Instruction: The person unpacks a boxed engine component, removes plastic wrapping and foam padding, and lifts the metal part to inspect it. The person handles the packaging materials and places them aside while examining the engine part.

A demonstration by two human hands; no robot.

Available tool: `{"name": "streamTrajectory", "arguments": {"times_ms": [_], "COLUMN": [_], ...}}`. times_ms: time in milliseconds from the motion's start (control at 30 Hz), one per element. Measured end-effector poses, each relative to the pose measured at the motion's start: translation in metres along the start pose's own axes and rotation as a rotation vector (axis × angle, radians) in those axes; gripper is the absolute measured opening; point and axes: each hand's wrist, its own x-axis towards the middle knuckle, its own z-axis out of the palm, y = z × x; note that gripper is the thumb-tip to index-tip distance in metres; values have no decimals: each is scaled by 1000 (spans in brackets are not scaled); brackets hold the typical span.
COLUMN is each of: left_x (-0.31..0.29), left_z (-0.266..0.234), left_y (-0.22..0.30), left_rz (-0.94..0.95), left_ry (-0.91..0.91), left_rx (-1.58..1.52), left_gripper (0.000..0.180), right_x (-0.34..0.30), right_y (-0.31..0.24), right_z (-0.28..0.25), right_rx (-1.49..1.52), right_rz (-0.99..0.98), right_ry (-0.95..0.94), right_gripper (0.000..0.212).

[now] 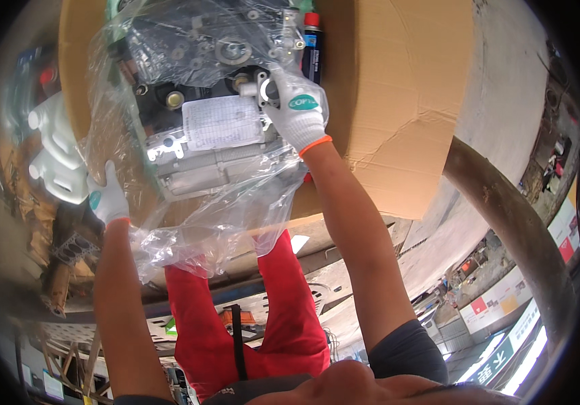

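An engine assembly (212,175) lies in an open cardboard box (405,88), partly covered by a clear plastic bag (202,226). A printed paper sheet (219,123) rests on the engine. My right hand (297,111), in a white knit glove with an orange cuff, is closed around a silver metal flanged fitting (261,90) over the engine. Some of its fingers are hidden. My left hand (108,199), gloved likewise, is at the bag's left side by the box wall. Its thumb stands apart from the fingers, and nothing shows between them.
A dark spray can (312,50) with a red cap stands inside the box at the right. White plastic jugs (57,152) sit left of the box. A grey metal part (74,250) lies near my left forearm. A thick curved pipe (506,209) runs along the right.
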Motion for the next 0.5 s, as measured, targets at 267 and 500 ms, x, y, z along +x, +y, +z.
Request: {"name": "streamTrajectory", "arguments": {"times_ms": [267, 500], "left_x": [-5, 5], "left_z": [-6, 3], "left_y": [15, -10], "left_rz": [-36, -6], "left_ry": [-10, 29], "left_rx": [47, 6], "left_gripper": [86, 77], "right_x": [-4, -42], "right_y": [6, 24], "right_z": [5, -14], "right_rx": [41, 425], "right_rz": [13, 110], "right_ry": [25, 155], "right_gripper": [62, 71]}}
